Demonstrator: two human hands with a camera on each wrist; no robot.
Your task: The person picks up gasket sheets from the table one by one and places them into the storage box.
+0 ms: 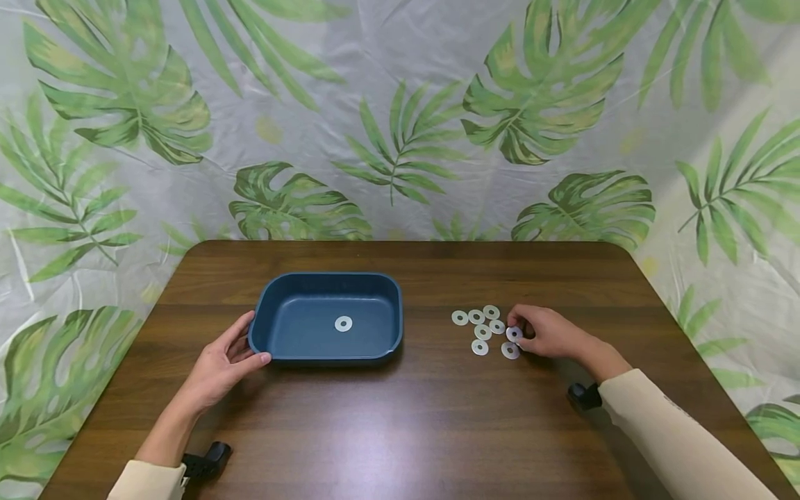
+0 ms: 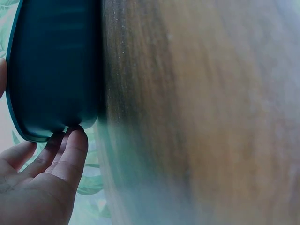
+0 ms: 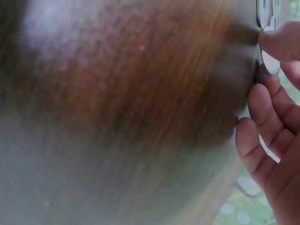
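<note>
A dark blue rectangular tray [image 1: 325, 355] sits on the wooden table, with one flat washer [image 1: 343, 323] lying on its floor. My left hand [image 1: 219, 364] holds the tray's near left corner, thumb at the front rim and fingers along the left side. In the left wrist view, its fingertips [image 2: 77, 133] press against the tray's outer wall [image 2: 56, 70]. To the right of the tray, my right hand [image 1: 553, 333] pinches a washer [image 1: 514, 334] between thumb and fingers, down at the tabletop. Several more washers [image 1: 479, 347] lie loosely grouped just left of that hand.
The brown table [image 1: 387, 430] has rounded far corners. Behind it hangs a pale cloth [image 1: 431, 62] printed with green leaves. Each wrist wears a black strap device, the left one [image 1: 209, 462] and the right one [image 1: 584, 396] both close over the table.
</note>
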